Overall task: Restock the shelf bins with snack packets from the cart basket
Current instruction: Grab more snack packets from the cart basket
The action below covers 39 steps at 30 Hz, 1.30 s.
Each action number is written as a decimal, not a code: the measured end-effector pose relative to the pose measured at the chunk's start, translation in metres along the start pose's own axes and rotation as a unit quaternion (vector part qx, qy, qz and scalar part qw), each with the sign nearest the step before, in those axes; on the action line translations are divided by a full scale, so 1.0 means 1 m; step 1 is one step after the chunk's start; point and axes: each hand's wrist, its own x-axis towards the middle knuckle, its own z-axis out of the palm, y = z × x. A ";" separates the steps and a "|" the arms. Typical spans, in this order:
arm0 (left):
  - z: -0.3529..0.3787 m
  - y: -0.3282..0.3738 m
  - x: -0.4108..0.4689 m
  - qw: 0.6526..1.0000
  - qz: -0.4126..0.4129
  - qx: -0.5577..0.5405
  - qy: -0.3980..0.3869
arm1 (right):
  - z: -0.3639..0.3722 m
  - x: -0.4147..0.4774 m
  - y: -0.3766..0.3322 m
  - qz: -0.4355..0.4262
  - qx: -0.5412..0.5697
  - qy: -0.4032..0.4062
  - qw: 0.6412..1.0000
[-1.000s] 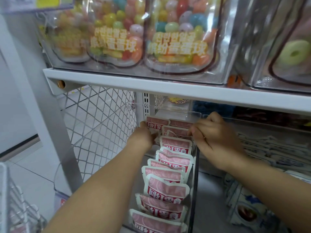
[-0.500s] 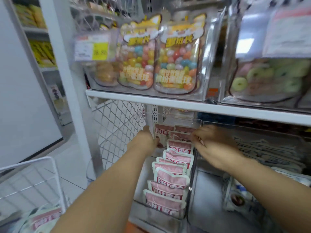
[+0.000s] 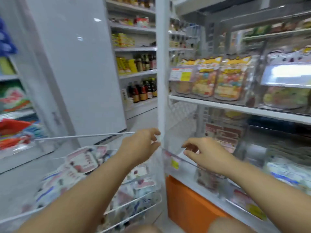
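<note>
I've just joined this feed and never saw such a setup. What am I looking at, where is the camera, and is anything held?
No machine here: a person works bare-handed, filmed by a wide-angle camera on their head, looking down. The left hand hovers above the wire cart basket, which holds snack packets. The right hand is in front of the shelf bin of pink packets. Both hands look empty, fingers loosely curled, though the picture is blurred.

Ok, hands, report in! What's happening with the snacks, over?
Left hand open, above white wire cart basket. Right hand open, before clear plastic shelf bin. Pink-and-white snack packets in basket, none held. White shelf post between hands.
</note>
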 end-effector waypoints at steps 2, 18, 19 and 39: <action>-0.019 -0.036 -0.027 0.999 -0.036 0.007 0.021 | 0.012 0.008 -0.029 -0.033 0.023 -0.018 0.999; -0.034 -0.143 -0.130 0.979 -0.195 0.034 0.050 | 0.127 0.089 -0.134 -0.070 0.027 -0.330 0.941; -0.033 -0.142 -0.129 0.979 -0.193 0.036 0.057 | 0.131 0.094 -0.137 -0.067 -0.005 -0.362 0.930; -0.031 -0.098 -0.108 0.983 -0.038 -0.144 0.104 | 0.025 0.065 -0.124 -0.131 0.068 -0.010 0.989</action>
